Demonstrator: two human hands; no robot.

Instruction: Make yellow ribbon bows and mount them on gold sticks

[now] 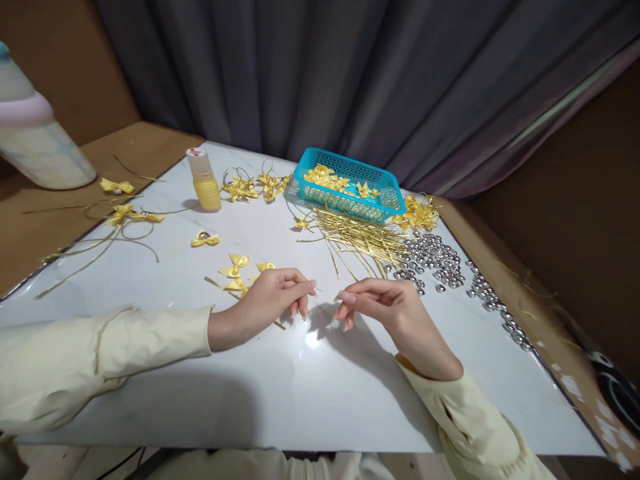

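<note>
A thin, pale, needle-like sliver (319, 289) juts from the pinched thumb and finger of the left hand (275, 291), above the middle of the white desk (325, 407), pointing toward the desk's right edge. Just beyond the hand, toward the far edge, small glossy yellow satin bows (236, 265) lie loose, some partly hidden. A flat gold strip (217, 285) rests beside them, one end toward the left edge.
</note>
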